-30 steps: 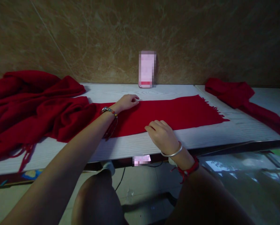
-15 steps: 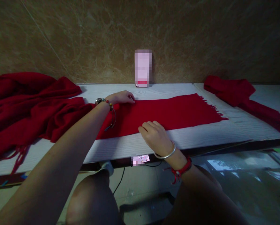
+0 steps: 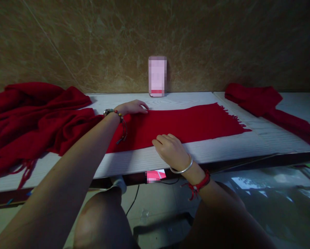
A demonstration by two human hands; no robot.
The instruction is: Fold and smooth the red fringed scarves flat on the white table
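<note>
A red scarf [image 3: 193, 122] with a fringed right end lies flat on the white wood-grain table. My left hand [image 3: 135, 107] holds its far edge, fingers bent over the cloth. At the near edge my right hand [image 3: 169, 147] has its fingers curled and closed on the border, a little to the right of my left hand. To the left, the cloth runs under my left forearm toward a rumpled red heap [image 3: 38, 114]; my arm hides part of it.
A pink phone-like device [image 3: 157, 76], blurred, leans against the brown marbled wall [image 3: 92, 41]. More red cloth [image 3: 258, 100] lies at the right of the table [image 3: 134, 162]. A small lit screen [image 3: 155, 175] shows below the front edge, above my knees.
Both hands keep their places on the scarf. The view shifts slightly, and the small screen below the table turns from a pink picture to mostly red.
</note>
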